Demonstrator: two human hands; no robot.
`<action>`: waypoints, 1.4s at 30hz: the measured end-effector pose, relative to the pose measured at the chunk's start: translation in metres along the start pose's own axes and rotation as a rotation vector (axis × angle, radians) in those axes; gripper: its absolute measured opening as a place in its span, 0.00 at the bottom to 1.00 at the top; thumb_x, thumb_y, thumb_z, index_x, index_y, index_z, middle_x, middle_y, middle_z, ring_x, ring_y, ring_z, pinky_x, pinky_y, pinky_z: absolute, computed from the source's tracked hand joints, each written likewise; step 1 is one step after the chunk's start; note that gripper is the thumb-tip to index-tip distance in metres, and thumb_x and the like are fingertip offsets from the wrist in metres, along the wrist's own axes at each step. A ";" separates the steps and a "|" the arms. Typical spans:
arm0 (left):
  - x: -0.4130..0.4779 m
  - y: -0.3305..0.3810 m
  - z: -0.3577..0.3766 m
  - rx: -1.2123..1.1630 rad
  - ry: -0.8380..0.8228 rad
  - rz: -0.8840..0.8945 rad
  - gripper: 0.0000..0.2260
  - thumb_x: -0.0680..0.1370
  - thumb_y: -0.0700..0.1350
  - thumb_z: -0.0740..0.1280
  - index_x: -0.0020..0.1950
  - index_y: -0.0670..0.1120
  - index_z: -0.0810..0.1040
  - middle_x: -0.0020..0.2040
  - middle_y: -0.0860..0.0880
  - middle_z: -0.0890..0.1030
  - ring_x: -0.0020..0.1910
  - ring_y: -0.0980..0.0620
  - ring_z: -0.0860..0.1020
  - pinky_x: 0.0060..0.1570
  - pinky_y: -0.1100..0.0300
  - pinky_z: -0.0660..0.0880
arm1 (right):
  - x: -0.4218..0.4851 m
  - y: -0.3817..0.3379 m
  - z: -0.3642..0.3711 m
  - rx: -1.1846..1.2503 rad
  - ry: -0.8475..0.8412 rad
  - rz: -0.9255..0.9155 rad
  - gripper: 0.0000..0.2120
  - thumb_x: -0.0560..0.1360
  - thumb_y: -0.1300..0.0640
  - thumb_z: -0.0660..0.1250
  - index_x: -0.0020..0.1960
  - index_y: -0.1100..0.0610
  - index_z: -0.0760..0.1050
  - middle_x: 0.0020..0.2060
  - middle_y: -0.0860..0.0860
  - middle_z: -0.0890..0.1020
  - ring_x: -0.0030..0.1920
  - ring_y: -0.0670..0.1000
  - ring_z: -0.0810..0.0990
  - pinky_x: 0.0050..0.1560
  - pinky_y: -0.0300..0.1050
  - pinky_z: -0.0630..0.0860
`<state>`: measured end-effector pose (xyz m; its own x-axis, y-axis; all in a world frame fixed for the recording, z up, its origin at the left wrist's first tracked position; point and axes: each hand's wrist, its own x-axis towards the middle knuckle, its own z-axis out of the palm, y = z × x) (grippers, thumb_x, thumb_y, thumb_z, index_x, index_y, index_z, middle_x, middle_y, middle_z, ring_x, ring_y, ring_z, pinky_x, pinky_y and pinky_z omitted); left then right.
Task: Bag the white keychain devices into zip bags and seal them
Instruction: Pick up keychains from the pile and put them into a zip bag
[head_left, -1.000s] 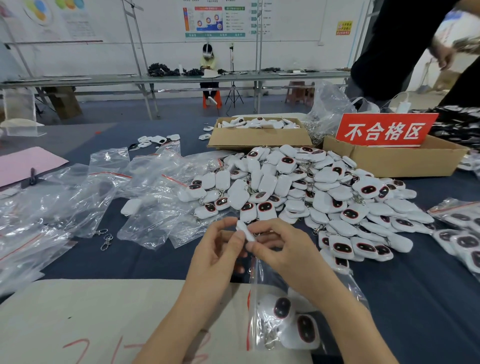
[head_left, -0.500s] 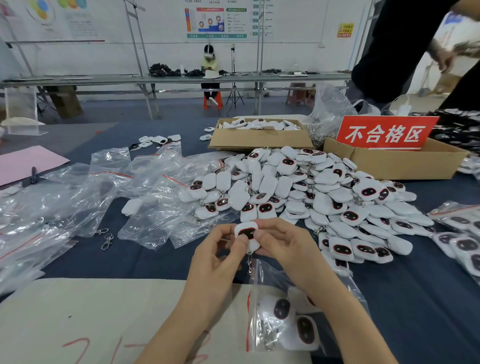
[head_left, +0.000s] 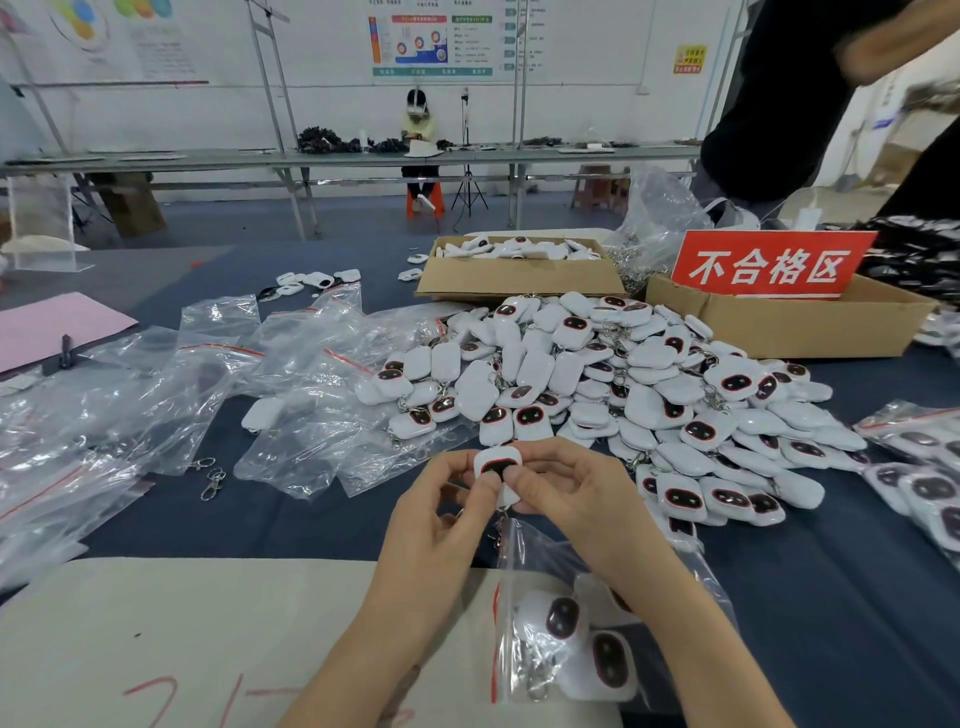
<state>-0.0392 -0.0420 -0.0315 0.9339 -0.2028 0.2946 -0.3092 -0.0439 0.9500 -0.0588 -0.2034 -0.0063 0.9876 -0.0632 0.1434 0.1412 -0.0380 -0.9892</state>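
**Near.** The zip bag (head_left: 540, 571) lies under your right forearm, partly on a cream sheet (head_left: 182, 623). The sheet carries red handwritten strokes that are not legible. The bag holds at least two white devices, dark faces up, and a red line runs down its left edge. Whether that seal is pressed cannot be told.

**Grip.** Your left hand (head_left: 441, 525) and right hand (head_left: 566, 493) both pinch one keychain device (head_left: 497, 465), held just above the far end of the bag. Your thumbs are on the dark-windowed front and your fingers are behind. Its chain (head_left: 500, 525) hangs down toward the bag.

**Handling, as judged.**
- The device looks light and rigid, with a glossy shell that is likely to slip.
- Hold it by the white edges, not the dark window.
- The chain swings freely and may snag the bag mouth, so feed it in first.
- The bag film is thin and limp, so you will need one hand to hold the mouth open.

**Middle.**
- The pile (head_left: 623, 384) of unbagged devices lies just beyond your hands and to the right.
- Empty bags (head_left: 208, 395) are spread to the left, with loose clasps (head_left: 210, 480) beside them.
- Filled bags (head_left: 919, 478) lie at the right edge.

**Far.** A red sign (head_left: 769, 265) reading 不合格区 stands in the right cardboard box (head_left: 779, 332). A second box (head_left: 519, 280), to its left, holds more devices. The wall posters are too small to read.
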 end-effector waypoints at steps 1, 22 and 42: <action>-0.001 0.001 0.001 0.001 0.002 0.000 0.07 0.82 0.47 0.67 0.52 0.60 0.81 0.40 0.55 0.82 0.39 0.55 0.80 0.39 0.61 0.77 | 0.000 0.000 0.000 0.001 0.003 0.007 0.09 0.76 0.64 0.71 0.55 0.58 0.81 0.46 0.48 0.87 0.47 0.46 0.86 0.45 0.36 0.80; -0.001 0.005 0.001 0.000 -0.024 0.014 0.12 0.80 0.41 0.70 0.59 0.55 0.80 0.50 0.55 0.85 0.48 0.53 0.83 0.50 0.63 0.79 | 0.003 0.003 0.002 0.209 0.015 0.090 0.17 0.69 0.55 0.74 0.55 0.59 0.82 0.48 0.55 0.87 0.50 0.54 0.87 0.47 0.40 0.83; 0.001 0.003 -0.002 0.266 0.128 0.198 0.09 0.79 0.45 0.71 0.53 0.60 0.81 0.49 0.59 0.81 0.49 0.56 0.80 0.48 0.69 0.73 | -0.003 -0.002 0.008 0.232 -0.067 -0.004 0.14 0.73 0.58 0.71 0.58 0.55 0.78 0.53 0.52 0.86 0.56 0.53 0.84 0.54 0.42 0.81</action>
<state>-0.0385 -0.0403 -0.0279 0.8608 -0.1093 0.4970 -0.5068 -0.2726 0.8178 -0.0611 -0.1951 -0.0047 0.9883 0.0027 0.1526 0.1493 0.1923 -0.9699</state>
